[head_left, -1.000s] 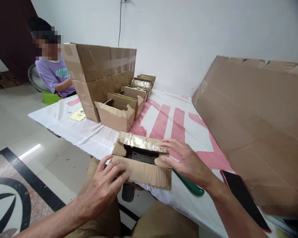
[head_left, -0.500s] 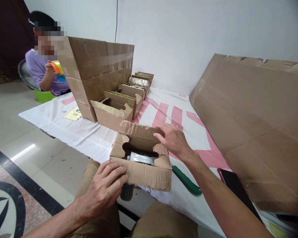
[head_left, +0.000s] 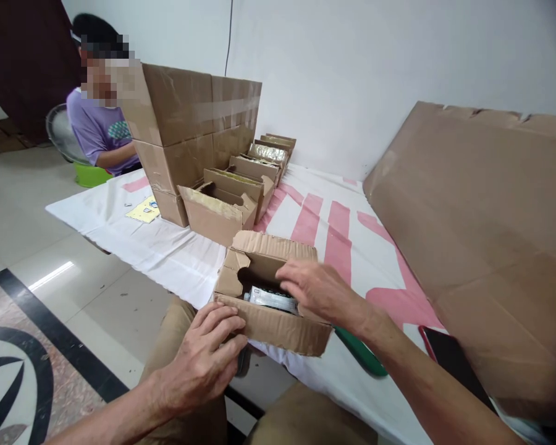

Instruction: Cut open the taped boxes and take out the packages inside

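An open brown cardboard box (head_left: 273,330) stands at the table's near edge, its front and back flaps folded outward. Inside lies a silver-grey package (head_left: 273,299) with a small cap-like end at the left; the rest of it is hidden. My left hand (head_left: 208,346) grips the box at its front left corner, fingers bent over the front flap. Above the box's right side hovers my right hand (head_left: 322,287), fingers curved and loosely apart over the opening. Nothing shows in it, and it covers the right inner flap. Whether its fingertips touch the box I cannot tell.
Behind stand a row of opened cardboard boxes (head_left: 217,216) and a stack of taped cartons (head_left: 185,105). A large cardboard sheet (head_left: 472,247) leans at right. A green-handled tool (head_left: 361,352) and a phone (head_left: 454,358) lie nearby. A person (head_left: 97,127) sits at far left.
My right hand has moved from the back flap's right corner forward and left over the box opening. My left hand stays at the front corner. The seated person's raised hand has lowered.
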The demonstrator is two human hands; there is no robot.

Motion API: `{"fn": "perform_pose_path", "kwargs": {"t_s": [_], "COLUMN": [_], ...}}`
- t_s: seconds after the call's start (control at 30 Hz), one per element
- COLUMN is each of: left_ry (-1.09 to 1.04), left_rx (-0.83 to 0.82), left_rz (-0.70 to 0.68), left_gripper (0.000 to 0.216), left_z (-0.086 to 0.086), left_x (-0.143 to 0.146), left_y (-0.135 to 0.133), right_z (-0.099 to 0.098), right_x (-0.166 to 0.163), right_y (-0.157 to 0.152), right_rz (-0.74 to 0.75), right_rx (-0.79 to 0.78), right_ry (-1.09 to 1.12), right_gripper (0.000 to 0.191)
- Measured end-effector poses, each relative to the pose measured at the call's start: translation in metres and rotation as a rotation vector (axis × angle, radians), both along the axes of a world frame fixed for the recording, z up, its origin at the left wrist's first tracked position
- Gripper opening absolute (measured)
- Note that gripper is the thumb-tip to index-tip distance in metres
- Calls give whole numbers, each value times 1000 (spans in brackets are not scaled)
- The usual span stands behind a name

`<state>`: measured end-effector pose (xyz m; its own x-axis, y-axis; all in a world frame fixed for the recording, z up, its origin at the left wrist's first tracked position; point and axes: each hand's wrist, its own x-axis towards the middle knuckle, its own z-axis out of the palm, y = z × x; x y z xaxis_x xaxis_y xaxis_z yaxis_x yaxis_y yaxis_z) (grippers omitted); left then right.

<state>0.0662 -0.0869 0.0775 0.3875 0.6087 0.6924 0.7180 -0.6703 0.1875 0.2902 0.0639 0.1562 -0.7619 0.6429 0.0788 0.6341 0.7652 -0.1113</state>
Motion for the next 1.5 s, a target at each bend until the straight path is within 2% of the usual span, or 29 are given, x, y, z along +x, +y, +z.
{"fn": "perform_pose_path", "kwargs": {"t_s": [0.07,0.17,0.3,0.43,0.5,0.57,0.67,0.73,0.8,0.87,0.97,1.07,1.17,1.2,1.27,1.33,1.4,1.5], "left_ry": [-16,-17,28,46,42,33,-57,-158,-274,-410,-698,-1058,-1351,-1423,-1521,-1540,-1461,-1109], "left_rx": [5,33,9,-13,-19,-25,-22,14,54,-3,-305,-586,-619,-594,-546,-517,-482,-460], "left_rz": [-13,27,119,119,117,89,55,79,116,130,82,-73,-155,-137,-62,27,124,323], "left_gripper": [34,30,28,30,31,31,32,39,47,48,48,57,57,56,55,56,59,67], "left_z": [1,5,6,-1,-5,-5,-1,5,14,24,37,47,54,56,59,63,67,70], "left_x": [1,3,2,0,-1,-1,-3,-5,-7,-10,-13,-11,-8,-9,-17,-35,-61,-102], "left_y": [1,2,9,17,20,21,19,16,13,10,8,9,10,10,10,11,15,34], "right_z": [-7,-23,-40,-35,-25,-12,5,13,20,26,36,43,41,39,35,34,35,35], "right_x": [-8,-19,-29,-26,-20,-12,-1,3,3,-1,-15,-41,-75,-87,-105,-114,-108,-78], "right_y": [-3,2,7,4,2,1,-1,-5,-11,-21,-40,-60,-73,-74,-75,-73,-70,-67], "right_rz": [74,66,27,-6,-62,-111,-95,-72,-75,-84,-54,-2,80,107,153,208,249,186], "right_rx": [-141,-253,-246,-208,-204,-258,-492,-668,-785,-817,-680,-304,124,211,283,263,224,218], "right_ry": [-124,-283,-354,-343,-226,31,497,726,862,917,892,724,527,475,427,459,531,622], "right_gripper": [18,33,24,25,37,47,55,56,54,50,50,54,53,54,56,61,65,50]}}
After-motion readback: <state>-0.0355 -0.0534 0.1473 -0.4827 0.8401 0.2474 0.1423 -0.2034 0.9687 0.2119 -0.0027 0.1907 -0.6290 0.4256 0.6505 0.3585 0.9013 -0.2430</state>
